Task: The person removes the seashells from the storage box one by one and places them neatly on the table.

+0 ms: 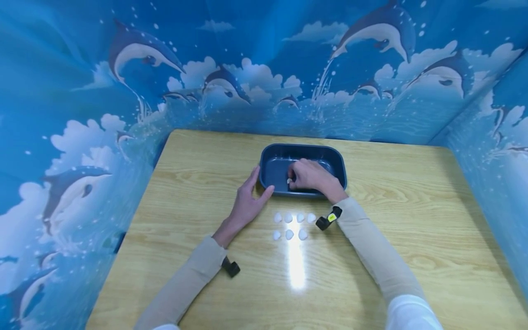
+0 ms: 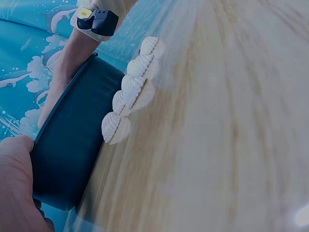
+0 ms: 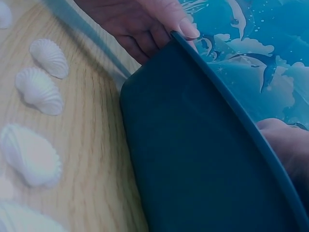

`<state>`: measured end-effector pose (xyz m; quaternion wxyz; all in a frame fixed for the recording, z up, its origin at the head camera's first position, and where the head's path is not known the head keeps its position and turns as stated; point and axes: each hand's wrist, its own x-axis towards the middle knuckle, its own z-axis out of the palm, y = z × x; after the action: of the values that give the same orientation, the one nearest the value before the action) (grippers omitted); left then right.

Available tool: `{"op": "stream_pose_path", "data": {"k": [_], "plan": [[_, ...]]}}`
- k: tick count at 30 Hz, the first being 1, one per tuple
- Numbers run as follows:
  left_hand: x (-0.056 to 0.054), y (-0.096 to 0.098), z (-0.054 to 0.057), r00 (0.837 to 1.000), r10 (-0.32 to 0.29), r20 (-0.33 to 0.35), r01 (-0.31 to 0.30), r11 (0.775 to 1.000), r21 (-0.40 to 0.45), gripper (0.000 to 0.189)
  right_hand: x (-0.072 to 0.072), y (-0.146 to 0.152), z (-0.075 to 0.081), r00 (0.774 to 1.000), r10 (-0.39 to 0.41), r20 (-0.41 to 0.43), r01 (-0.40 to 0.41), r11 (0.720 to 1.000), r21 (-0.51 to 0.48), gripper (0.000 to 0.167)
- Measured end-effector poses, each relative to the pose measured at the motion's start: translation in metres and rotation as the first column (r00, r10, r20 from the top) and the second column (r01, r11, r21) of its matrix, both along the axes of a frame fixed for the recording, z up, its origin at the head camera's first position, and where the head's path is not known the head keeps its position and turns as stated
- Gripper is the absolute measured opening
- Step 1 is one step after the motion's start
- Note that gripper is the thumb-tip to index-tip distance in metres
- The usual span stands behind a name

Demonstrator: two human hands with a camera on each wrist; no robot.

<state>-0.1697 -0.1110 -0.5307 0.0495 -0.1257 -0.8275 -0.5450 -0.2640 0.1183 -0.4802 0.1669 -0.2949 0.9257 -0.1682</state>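
A dark blue rectangular basin stands near the far side of the table. My right hand reaches down inside it, fingers curled, pinching a small whitish seashell whose surface is mostly covered. At the basin's near left corner my left hand rests with fingers stretched along the outer side and the thumb at the rim. White ribbed seashells lie on the table in front of the basin, in two rows: several in the far row, three in the near one. The basin wall hides my right fingers in both wrist views.
The wooden table backs onto a blue curtain printed with dolphins, which also rises at both sides. A bright glare lies on the tabletop below the shells. Each wrist carries a small black camera.
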Motion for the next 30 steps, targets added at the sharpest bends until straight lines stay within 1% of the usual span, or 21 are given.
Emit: {"op": "stream_pose_path", "data": {"k": [8, 12, 15, 20, 25, 30], "plan": [[0.000, 0.000, -0.001, 1.000, 0.003, 0.008, -0.003, 1.000, -0.009, 0.083, 0.001, 0.006, 0.003, 1.000, -0.009, -0.007, 0.009, 1.000, -0.021, 0.014], [0.001, 0.001, 0.000, 1.000, 0.005, 0.010, -0.005, 1.000, -0.010, 0.082, 0.002, 0.009, 0.009, 1.000, -0.019, -0.002, 0.019, 1.000, -0.006, 0.015], [0.001, 0.001, 0.001, 1.000, 0.005, 0.013, -0.005, 1.000, -0.008, 0.080, 0.005, 0.012, 0.017, 0.999, -0.029, -0.016, 0.029, 0.999, 0.014, 0.016], [0.001, 0.002, 0.001, 1.000, 0.007, 0.018, -0.007, 1.000, -0.008, 0.080, 0.013, 0.018, 0.033, 0.998, -0.037, -0.056, 0.039, 0.999, 0.032, 0.016], [0.001, 0.001, -0.001, 1.000, 0.008, 0.011, -0.008, 1.000, -0.010, 0.083, 0.024, 0.027, 0.048, 0.993, -0.019, -0.117, 0.022, 0.999, 0.023, 0.016], [0.001, 0.001, -0.002, 1.000, 0.007, 0.005, -0.007, 1.000, -0.006, 0.083, 0.038, 0.036, 0.060, 0.986, 0.003, -0.165, -0.004, 1.000, -0.001, 0.017]]}}
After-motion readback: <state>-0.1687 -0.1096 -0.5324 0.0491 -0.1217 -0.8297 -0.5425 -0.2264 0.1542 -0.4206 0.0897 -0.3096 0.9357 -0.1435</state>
